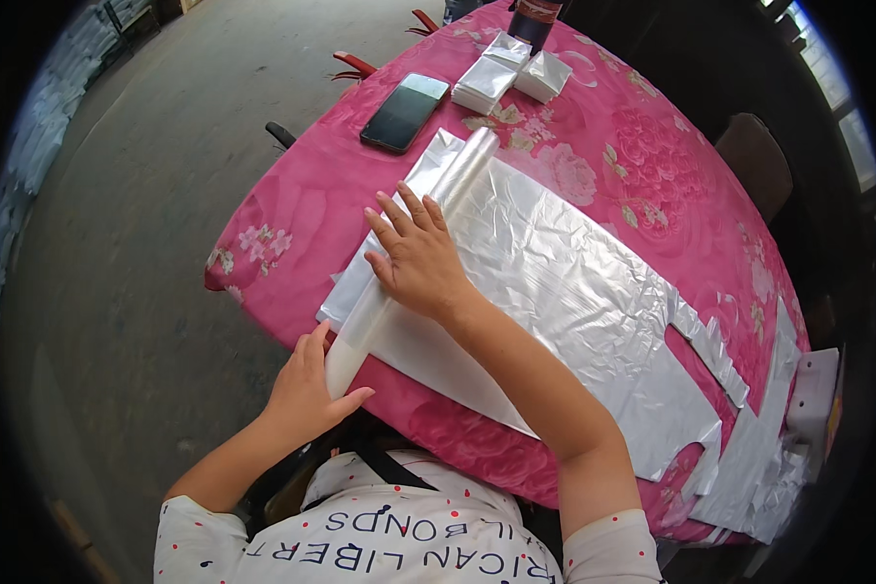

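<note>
A stack of silvery-white plastic bags [545, 263] with cut-out handles lies flat and creased across the table, its handle end toward the near right. Along its left edge runs a rolled-up, translucent tube of plastic [467, 165]. My right hand [414, 253] rests palm down across the middle of this roll, fingers spread. At the roll's near end is my left hand [307, 384], its thumb stretched out on one side and its fingers on the other. Part of a flat plastic layer [431, 164] shows beneath the roll on its left; my right forearm hides some of the stack.
A pink flowered cloth [287, 209] covers the table. Near its far end are a phone [405, 113], folded plastic packets [487, 83] and a dark container [532, 21]. More plastic bags [749, 467] hang over the right edge, beside a white plastic object [813, 389]. A chair back [754, 161] stands at right.
</note>
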Demonstrator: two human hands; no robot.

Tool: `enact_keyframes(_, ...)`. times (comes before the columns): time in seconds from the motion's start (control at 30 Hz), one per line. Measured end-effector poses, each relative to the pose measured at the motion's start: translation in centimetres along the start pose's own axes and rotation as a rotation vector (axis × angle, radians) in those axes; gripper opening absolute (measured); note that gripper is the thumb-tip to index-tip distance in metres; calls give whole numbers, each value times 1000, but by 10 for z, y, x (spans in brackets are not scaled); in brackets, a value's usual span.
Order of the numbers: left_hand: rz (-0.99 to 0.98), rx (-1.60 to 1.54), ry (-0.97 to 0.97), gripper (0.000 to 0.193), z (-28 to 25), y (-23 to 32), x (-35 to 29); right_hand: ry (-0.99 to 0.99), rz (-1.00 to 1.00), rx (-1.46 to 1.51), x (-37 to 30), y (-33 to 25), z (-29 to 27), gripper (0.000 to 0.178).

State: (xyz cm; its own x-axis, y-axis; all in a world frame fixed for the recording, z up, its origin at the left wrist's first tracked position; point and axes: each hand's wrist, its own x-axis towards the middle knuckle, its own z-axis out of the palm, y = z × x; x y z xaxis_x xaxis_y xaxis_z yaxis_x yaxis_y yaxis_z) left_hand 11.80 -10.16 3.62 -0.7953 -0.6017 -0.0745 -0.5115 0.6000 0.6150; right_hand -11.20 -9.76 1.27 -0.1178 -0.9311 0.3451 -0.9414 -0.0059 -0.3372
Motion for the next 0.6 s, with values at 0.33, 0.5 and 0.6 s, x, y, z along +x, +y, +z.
enact_keyframes(0.33, -200, -1390, -879, 66, -1, 35, -5, 420, 690, 1995, -41, -22, -51, 62)
enact_keyframes(0.5, -190, -1493, -1206, 89, 12, 44, 5, 644, 653, 1843, -85, 4, -97, 63)
enact_keyframes(0.6, -155, -1175, -964, 71, 22, 62, 6, 767, 793, 1597, -110, 13, -117, 62)
